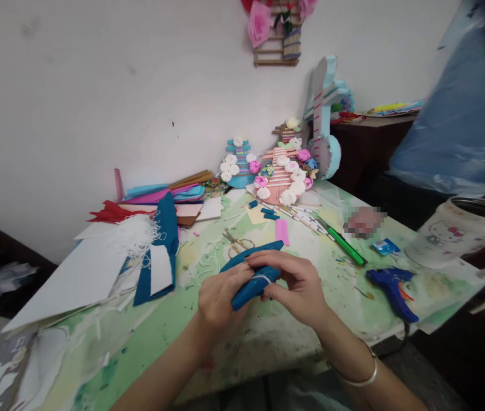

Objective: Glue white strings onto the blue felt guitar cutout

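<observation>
Left hand (220, 294) closed around a blue piece (245, 292), above the table (349, 305) near its front edge; right hand (297, 279) pinches its right end, contact seemingly part-hidden by the fingers. Slack fingers could let the white strand (263, 277) slip. Scissors (239, 245) beyond could snag a forward reach; open room lies rightward, short of the glue gun (394, 288)

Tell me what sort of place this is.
Most likely a handicraft workspace, though whether at home or in a workshop I can't tell. A blue glue gun and a green cutter knife lie on the table, and flower-trimmed handmade pieces stand at the back.
</observation>
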`<state>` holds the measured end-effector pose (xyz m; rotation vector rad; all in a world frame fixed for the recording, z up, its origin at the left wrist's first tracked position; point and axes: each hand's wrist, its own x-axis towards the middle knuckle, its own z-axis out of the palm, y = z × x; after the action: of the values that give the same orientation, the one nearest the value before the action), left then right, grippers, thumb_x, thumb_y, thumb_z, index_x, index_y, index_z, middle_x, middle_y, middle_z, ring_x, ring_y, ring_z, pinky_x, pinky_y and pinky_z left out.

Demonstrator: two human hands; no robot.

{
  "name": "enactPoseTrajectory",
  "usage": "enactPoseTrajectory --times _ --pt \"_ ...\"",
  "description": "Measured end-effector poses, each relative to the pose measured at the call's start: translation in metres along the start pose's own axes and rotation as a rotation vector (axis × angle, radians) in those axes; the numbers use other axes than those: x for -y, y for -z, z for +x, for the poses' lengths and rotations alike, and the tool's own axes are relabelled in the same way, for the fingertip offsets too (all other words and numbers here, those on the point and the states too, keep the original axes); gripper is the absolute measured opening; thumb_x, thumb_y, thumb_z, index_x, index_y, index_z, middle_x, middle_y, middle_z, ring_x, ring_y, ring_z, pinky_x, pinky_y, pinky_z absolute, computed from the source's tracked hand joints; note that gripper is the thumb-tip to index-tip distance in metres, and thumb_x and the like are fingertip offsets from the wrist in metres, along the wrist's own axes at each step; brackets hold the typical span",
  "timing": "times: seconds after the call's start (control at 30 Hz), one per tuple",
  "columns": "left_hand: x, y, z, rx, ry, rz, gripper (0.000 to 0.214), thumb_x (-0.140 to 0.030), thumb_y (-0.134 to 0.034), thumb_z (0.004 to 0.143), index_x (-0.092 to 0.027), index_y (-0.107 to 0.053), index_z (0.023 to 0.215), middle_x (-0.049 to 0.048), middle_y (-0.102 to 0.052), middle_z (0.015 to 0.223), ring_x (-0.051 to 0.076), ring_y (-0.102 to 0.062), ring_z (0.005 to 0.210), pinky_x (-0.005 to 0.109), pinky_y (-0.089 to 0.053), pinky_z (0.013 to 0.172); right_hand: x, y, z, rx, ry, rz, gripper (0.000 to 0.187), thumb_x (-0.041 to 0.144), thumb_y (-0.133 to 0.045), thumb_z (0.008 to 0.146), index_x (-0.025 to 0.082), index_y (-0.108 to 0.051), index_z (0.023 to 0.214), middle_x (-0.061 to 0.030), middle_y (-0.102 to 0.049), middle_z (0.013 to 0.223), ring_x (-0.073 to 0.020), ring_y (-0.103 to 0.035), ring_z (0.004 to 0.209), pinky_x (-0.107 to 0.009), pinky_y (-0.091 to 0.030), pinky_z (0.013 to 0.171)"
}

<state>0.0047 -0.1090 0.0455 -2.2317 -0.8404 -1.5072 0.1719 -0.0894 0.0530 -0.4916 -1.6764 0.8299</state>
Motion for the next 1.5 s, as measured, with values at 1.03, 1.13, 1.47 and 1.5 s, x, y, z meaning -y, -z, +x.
enactPoseTrajectory --times 1.03,1.13,1.47,1.5 --pt "-0.004 0.006 -0.001 0.068 -0.018 -0.017 0.019 -0.016 -0.063 0.08 -0.015 -0.059 0.098 0.0083 -0.073 0.091 0.018 -0.071 0.084 0.024 -0.056 0.076 -0.004 0.003 0.0 0.087 -0.171 0.37 0.027 0.021 -0.08 0.068 0.027 -0.076 0.094 -0.004 -0.074 0.103 -0.0228 -0.071 0.089 -0.028 -0.062 0.065" --pt "-0.007 0.015 0.0 0.191 -0.029 -0.036 0.026 -0.016 -0.058 0.079 -0.013 -0.057 0.105 0.0123 -0.072 0.098 0.02 -0.07 0.09 0.027 -0.056 0.08 -0.003 0.006 -0.002 0.087 -0.142 0.339 0.023 0.027 -0.078 0.07 0.027 -0.077 0.093 -0.0044 -0.075 0.101 -0.0218 -0.071 0.086 -0.029 -0.061 0.069" --pt "-0.008 0.056 0.023 0.621 -0.03 -0.305 0.05 -0.047 -0.034 0.095 -0.013 -0.052 0.127 0.0153 -0.064 0.121 0.024 -0.056 0.119 0.035 -0.049 0.098 -0.007 0.02 -0.019 0.133 -0.1 0.229 0.019 0.025 -0.074 0.075 0.026 -0.076 0.094 -0.0046 -0.075 0.098 -0.0204 -0.071 0.088 -0.031 -0.056 0.081" --pt "-0.009 0.057 0.025 0.612 0.015 -0.319 0.044 -0.041 -0.036 0.096 -0.015 -0.055 0.125 0.0141 -0.065 0.118 0.024 -0.058 0.116 0.034 -0.05 0.096 -0.007 0.021 -0.019 0.136 -0.103 0.223 0.019 0.025 -0.073 0.076 0.026 -0.076 0.094 -0.0047 -0.075 0.098 -0.0203 -0.071 0.087 -0.03 -0.056 0.081"
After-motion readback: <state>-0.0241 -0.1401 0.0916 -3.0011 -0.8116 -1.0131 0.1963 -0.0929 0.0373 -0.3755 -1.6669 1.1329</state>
